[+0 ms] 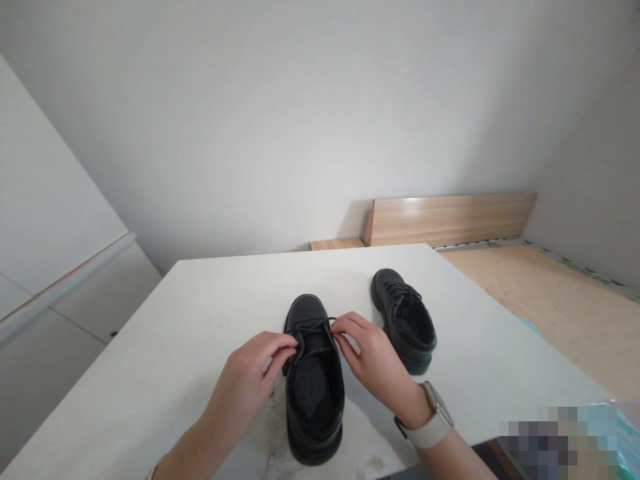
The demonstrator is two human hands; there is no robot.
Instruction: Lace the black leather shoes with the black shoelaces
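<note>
A black lace-up shoe (315, 427) stands on the white table in front of me, its toe pointing away and its opening facing me. My left hand (255, 367) pinches the left eyelet flap of this shoe between thumb and fingers. At the right eyelet edge, my right hand (373, 353) is closed on the black shoelace (314, 326), which runs across the front of the tongue; the fingertips partly hide the grip. The matching black shoe (407, 323) sits farther back to the right, its lace tied in a bow.
Both shoes rest on a white table (200, 300) with dark smudges near its front. Behind it rises a plain wall. A wooden headboard (450, 220) and a bare bed board (520, 280) are at the right. A blurred patch with a teal plastic bag (627, 433) lies at lower right.
</note>
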